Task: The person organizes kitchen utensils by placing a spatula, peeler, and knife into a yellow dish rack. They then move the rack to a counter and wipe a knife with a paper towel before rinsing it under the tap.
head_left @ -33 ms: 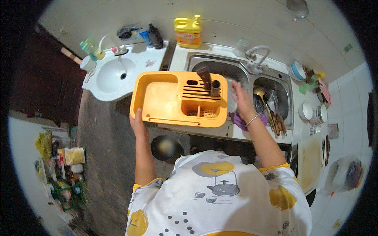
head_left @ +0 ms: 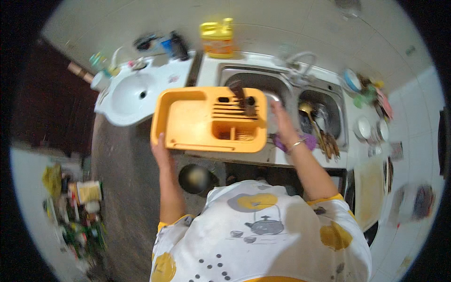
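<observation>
- Orange rack (head_left: 185,117): spanning between both hands; looking stiff, light, probably slick.
- Left hand (head_left: 160,149): grasping its near-left corner.
- Right hand (head_left: 283,124): standing open just beside its right end.
- Dark-handled tool (head_left: 238,94): standing in slots, nearer the right hand; end rims likely offering best hold.

Rack (head_left: 185,117) before sink (head_left: 263,79), washbasin (head_left: 126,96) left; ladles (head_left: 306,108), apparently, in right bowl (head_left: 336,117).

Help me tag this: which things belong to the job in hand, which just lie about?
In use: orange slotted tray, left hand gripping it; dark-handled utensil in it; right hand beside it.
Lying about: yellow pump jug; wooden-handled utensils; white bowl.
</observation>
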`<state>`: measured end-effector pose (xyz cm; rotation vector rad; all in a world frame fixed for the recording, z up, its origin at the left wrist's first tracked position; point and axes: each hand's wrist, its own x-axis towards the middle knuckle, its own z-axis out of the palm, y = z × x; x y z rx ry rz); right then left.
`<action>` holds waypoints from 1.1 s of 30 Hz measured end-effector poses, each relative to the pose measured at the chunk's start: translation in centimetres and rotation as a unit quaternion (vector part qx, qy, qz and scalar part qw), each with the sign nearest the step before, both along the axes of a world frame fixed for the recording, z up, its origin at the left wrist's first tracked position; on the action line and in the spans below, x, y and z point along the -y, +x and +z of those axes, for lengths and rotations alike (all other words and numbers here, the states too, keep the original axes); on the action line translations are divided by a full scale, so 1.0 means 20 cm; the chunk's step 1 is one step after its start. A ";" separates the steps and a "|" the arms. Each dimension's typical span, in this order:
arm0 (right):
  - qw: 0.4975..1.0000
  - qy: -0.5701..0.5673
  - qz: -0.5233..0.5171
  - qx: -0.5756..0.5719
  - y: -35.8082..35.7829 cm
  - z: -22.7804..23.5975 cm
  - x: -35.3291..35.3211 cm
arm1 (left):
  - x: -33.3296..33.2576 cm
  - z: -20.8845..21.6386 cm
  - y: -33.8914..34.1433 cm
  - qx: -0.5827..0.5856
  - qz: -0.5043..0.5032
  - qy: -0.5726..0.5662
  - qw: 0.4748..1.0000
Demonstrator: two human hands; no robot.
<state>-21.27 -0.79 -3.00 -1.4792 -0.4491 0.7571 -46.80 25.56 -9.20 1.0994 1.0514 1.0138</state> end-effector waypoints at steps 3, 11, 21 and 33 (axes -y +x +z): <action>0.996 0.055 0.001 -0.070 -0.06 -0.17 -0.05 | 0.08 0.09 0.00 0.071 -0.095 -0.085 0.989; 0.986 0.119 -0.100 0.055 -0.10 -0.11 -0.12 | 0.09 0.06 0.00 0.031 -0.121 0.053 0.991; 0.988 0.057 -0.105 0.099 -0.15 -0.15 -0.10 | 0.10 0.09 -0.05 0.029 -0.114 0.003 0.993; 0.987 0.020 -0.150 0.048 -0.19 -0.24 0.13 | 0.20 0.17 -0.05 -0.096 0.014 0.223 0.970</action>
